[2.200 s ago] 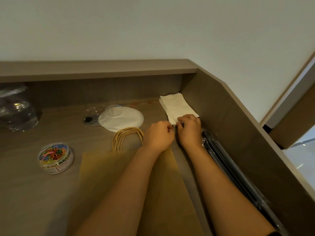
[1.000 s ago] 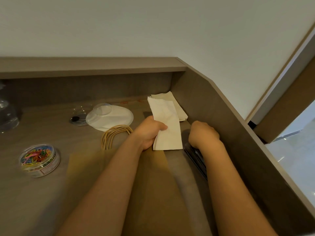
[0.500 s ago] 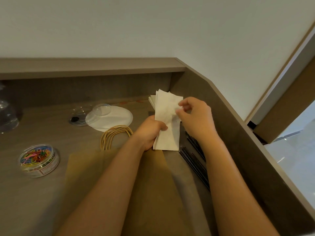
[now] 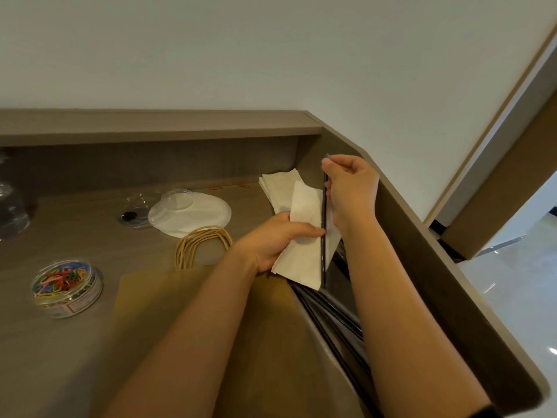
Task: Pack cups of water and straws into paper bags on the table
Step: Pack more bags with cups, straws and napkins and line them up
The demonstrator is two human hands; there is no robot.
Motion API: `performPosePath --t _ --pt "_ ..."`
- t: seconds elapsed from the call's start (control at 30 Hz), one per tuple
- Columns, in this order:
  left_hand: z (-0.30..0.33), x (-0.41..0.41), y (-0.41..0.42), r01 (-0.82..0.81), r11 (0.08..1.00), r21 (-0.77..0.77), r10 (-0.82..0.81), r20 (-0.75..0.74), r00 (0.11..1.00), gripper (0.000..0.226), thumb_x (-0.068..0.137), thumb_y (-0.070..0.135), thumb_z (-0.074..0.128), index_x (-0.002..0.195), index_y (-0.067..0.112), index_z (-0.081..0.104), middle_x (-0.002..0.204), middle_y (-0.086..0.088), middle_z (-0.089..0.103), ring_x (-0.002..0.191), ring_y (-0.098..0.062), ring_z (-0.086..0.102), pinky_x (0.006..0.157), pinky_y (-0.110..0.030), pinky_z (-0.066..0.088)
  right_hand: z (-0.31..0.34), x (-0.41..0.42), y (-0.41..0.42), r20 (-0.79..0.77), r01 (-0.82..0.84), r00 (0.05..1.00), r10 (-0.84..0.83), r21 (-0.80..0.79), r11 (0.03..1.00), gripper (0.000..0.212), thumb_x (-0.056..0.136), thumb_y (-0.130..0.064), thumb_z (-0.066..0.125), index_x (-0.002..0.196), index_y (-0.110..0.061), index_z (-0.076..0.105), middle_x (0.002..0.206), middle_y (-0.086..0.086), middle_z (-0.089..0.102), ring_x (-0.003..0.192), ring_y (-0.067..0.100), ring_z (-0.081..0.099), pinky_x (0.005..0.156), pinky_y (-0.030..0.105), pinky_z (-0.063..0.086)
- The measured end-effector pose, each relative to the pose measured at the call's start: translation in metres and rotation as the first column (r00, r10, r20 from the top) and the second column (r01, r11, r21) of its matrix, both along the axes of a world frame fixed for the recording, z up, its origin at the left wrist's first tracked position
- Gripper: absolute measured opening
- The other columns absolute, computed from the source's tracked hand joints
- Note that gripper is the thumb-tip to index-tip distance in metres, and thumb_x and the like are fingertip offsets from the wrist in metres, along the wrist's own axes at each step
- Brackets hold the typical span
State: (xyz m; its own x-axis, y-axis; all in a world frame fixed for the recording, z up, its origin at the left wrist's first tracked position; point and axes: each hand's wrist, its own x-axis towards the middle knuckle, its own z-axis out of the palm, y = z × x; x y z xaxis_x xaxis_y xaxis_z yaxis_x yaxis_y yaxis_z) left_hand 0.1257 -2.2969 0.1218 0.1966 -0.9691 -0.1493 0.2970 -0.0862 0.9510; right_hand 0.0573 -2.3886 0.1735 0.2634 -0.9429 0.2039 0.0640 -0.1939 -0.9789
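Left hand (image 4: pixel 272 241): centre of frame, grasping one folded white napkin (image 4: pixel 303 236), thumb pressed across its face.
Right hand (image 4: pixel 351 191): right of centre, pinching one black straw (image 4: pixel 324 224) near its top end; straw upright, lying against the napkin's right edge.
Straw's lower end: reaching down past the napkin's bottom corner, tip hard to make out against the dark background.
Spare straws (image 4: pixel 334 321): dark bundle along the right wall of the table, lower right; partly hidden under the right forearm, count impossible to tell.
Paper bag (image 4: pixel 168 300): flat on the table (image 4: pixel 60 357), lower centre, largely covered by the left forearm; bottom cut off by the frame edge; whether one bag or several, unclear.
Bag handles (image 4: pixel 202 241): several cord loops overlapping, exact number unclear.
Napkin stack (image 4: pixel 278 188): upper centre, near corner partly hidden behind the held napkin.
Clear lids (image 4: pixel 177 200): one domed lid on a white disc, one flatter lid (image 4: pixel 135 214) just left of it.
Water cup (image 4: pixel 10 203): far left, cut off by the frame edge, only partly visible.
Tub of coloured rubber bands (image 4: pixel 67 286): one, lower left.
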Motion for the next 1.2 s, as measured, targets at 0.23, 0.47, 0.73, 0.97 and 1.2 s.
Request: performPosePath --t 0.23,0.47,0.73,0.97,1.2 --pt "0.005 -0.008 -0.013 -0.335 0.920 -0.205 0.328 -0.070 0.942 0.017 0.089 0.002 0.056 0.099 0.015 0.064 0.089 -0.002 0.071 0.076 -0.013 0.069 0.073 -0.029 0.058 0.008 0.000 -0.002 0.015 -0.058 0.998 0.060 -0.100 0.993 0.022 0.091 -0.017 0.059 0.112 -0.020 0.054 0.090 -0.006 0.062 0.073 0.005 0.065 0.057 0.013 0.051" --pt "0.009 -0.009 -0.010 -0.395 0.886 -0.241 0.409 0.007 0.913 0.021 0.095 0.009 0.050 0.105 0.026 0.057 0.092 0.003 0.069 0.086 -0.014 0.066 0.073 -0.030 0.054 -0.008 -0.006 0.006 -0.374 -0.195 0.909 0.185 0.012 0.981 0.056 0.088 -0.052 0.054 0.129 -0.015 0.048 0.123 0.000 0.054 0.103 0.014 0.053 0.074 0.022 0.040" --pt "0.034 0.016 0.010 -0.178 0.977 -0.116 0.194 0.144 0.970 0.026 0.085 0.022 0.062 0.109 0.027 0.053 0.101 0.001 0.068 0.097 -0.017 0.065 0.073 -0.029 0.054 0.007 -0.012 0.012 -0.198 -0.324 0.927 0.318 0.002 0.946 0.004 0.093 -0.033 0.055 0.091 -0.029 0.054 0.088 -0.013 0.057 0.080 0.005 0.056 0.059 0.019 0.042" --pt "0.042 0.012 0.035 -0.373 0.923 -0.097 0.383 0.337 0.860 0.019 0.083 0.032 0.068 0.098 0.031 0.058 0.088 0.009 0.071 0.083 -0.011 0.069 0.065 -0.025 0.054 0.005 -0.006 0.034 -0.150 -0.393 0.910 0.387 -0.010 0.920 0.014 0.094 -0.027 0.054 0.082 -0.034 0.051 0.082 -0.014 0.058 0.073 0.004 0.058 0.053 0.016 0.041" --pt "0.045 -0.006 0.115 -0.528 0.821 -0.219 0.571 0.323 0.754 0.019 0.087 0.019 0.065 0.099 0.032 0.059 0.092 0.009 0.071 0.082 -0.006 0.069 0.062 -0.019 0.054 0.008 0.000 0.095 -0.095 -0.633 0.769 0.632 0.022 0.774 0.013 0.084 -0.025 0.067 0.087 -0.034 0.058 0.085 -0.011 0.067 0.070 0.006 0.067 0.052 0.020 0.054"
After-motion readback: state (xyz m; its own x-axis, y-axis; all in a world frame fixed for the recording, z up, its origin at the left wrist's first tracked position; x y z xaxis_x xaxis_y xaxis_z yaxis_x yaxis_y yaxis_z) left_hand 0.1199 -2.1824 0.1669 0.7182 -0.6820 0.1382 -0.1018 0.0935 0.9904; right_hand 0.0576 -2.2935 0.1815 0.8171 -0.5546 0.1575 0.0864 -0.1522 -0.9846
